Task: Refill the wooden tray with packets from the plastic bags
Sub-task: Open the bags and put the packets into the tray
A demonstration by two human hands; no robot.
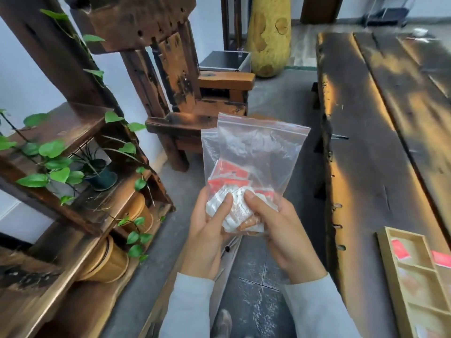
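Tray (405,272): wooden, compartmented, lower right on our table (380,132), cut off by the frame edge; we make out red packets (400,250) in its upper cells, other contents too blurred to tell. Bags (256,152): two clear plastic zip bags, overlapping, upright before us, well apart from the tray; red and white packets (229,176) bunched at the bottom, partly hidden by our fingers. Left hand (207,232) and right hand (285,230): both clasped around the bags' lower ends, thumbs pressed on the plastic.
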